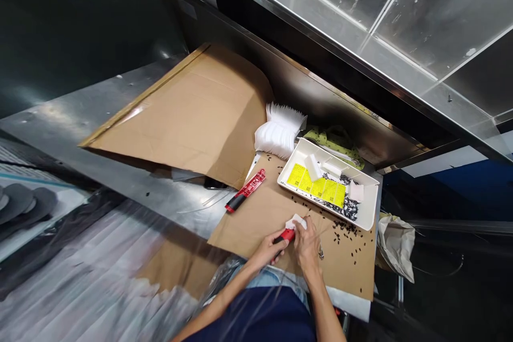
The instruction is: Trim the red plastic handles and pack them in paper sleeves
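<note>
My left hand (270, 250) grips a red-and-black handled tool (285, 236), probably a utility knife, low on a brown cardboard sheet (256, 219). My right hand (306, 247) pinches a small white foam piece (295, 222) against the tool's tip. Just right of that hand lies a small metal object (320, 252). A second red-and-black utility knife (245, 189) rests farther up, on the sheet's left corner. Small black bits (344, 235) are scattered on the cardboard. A white tray (288, 164) stands beyond my hands, holding yellow labels (316, 187) and white foam pieces (313, 166).
A stack of white foam pieces (278, 131) stands behind the tray. A large bent cardboard sheet (180, 117) lies on a steel counter (60, 133). A crumpled paper bag (396, 246) hangs at the right edge, below a glass-and-steel shelf (401, 16).
</note>
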Motion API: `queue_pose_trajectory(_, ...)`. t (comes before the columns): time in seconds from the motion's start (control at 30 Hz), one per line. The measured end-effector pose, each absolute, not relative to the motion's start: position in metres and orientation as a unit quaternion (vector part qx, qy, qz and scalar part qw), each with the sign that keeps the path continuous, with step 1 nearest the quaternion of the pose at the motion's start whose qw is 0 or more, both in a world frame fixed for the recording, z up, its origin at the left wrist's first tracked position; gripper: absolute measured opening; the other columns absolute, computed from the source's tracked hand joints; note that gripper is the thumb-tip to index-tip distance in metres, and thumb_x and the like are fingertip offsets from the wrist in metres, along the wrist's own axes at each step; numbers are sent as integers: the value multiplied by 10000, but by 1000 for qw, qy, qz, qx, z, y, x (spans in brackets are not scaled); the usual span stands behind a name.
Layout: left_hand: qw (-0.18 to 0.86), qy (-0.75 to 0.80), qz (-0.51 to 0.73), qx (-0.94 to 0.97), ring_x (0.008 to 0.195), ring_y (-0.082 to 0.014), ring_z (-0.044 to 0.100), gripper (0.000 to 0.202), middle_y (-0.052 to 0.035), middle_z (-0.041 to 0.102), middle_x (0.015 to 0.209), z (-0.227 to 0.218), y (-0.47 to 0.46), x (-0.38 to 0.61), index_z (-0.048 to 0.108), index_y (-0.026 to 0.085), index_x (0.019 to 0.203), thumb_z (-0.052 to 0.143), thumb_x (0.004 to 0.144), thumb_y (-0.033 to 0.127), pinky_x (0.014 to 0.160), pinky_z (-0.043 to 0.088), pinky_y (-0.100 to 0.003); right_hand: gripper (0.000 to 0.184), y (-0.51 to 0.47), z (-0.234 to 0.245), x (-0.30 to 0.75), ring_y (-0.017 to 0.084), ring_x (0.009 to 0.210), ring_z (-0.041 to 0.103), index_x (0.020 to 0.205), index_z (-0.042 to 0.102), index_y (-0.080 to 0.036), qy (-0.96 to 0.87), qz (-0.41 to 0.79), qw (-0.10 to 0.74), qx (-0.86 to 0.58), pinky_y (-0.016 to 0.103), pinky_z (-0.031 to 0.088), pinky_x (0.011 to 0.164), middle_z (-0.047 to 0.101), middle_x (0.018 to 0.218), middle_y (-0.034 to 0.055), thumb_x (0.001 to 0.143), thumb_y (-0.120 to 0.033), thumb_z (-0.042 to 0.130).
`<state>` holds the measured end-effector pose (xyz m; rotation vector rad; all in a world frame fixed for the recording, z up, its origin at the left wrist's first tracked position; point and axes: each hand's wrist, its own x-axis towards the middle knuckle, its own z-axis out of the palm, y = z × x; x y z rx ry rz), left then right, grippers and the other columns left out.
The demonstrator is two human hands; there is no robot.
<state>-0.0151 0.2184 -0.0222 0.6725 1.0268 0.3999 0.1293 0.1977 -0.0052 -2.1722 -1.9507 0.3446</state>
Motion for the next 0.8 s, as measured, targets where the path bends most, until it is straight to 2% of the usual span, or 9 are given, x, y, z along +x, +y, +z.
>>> queue_pose_trajectory(0.07, 799, 478, 187, 312, 451, -74, 394, 907, 59, 535, 603, -21, 218, -15, 558, 139, 1420, 777, 683, 621, 443, 263, -204, 408, 200, -2, 130, 231, 936, 681, 1197, 761, -250, -653, 118, 94, -742, 304, 539, 751, 685, 1186, 125, 988, -180, 417)
queue_pose_trajectory(0.23, 798, 478, 190, 315, 437, -75, 383, 884, 52, 524, 585, -21, 217, -14, 596, 120, 1388, 768, 685, 627, 445, 260, -219, 423, 196, 2, 127, 252, 962, 688, 1205, 767, -273, -631, 127, 71, -762, 342, 540, 795, 663, 1302, 126, 973, -175, 426)
queue_pose_trajectory(0.37, 794, 483, 194, 314, 463, -82, 399, 996, 47, 541, 610, -21, 217, -14, 504, 116, 1486, 762, 675, 634, 463, 274, -220, 460, 199, 1, 125, 254, 965, 683, 1274, 731, -251, -613, 131, 68, -776, 340, 539, 764, 669, 1279, 135, 996, -181, 372)
queue_pose_trajectory(0.53, 792, 485, 188, 318, 461, -83, 388, 989, 44, 532, 606, -19, 218, -14, 539, 124, 1468, 760, 660, 649, 455, 253, -220, 431, 198, -2, 123, 242, 977, 691, 1237, 754, -271, -608, 141, 94, -776, 331, 544, 777, 659, 1303, 131, 971, -183, 426)
queue_pose_trajectory(0.67, 791, 489, 188, 317, 463, -83, 387, 1022, 48, 535, 615, -19, 218, -14, 487, 150, 1517, 765, 658, 629, 459, 256, -214, 442, 201, -2, 130, 230, 925, 692, 1250, 749, -248, -597, 148, 113, -780, 315, 546, 747, 682, 1207, 135, 997, -214, 388)
queue_pose_trajectory(0.8, 791, 493, 185, 312, 462, -79, 379, 1015, 44, 538, 613, -18, 218, -14, 472, 130, 1527, 772, 683, 606, 459, 263, -211, 432, 201, -7, 136, 230, 914, 696, 1239, 758, -247, -592, 153, 134, -780, 318, 558, 744, 671, 1240, 140, 981, -219, 412)
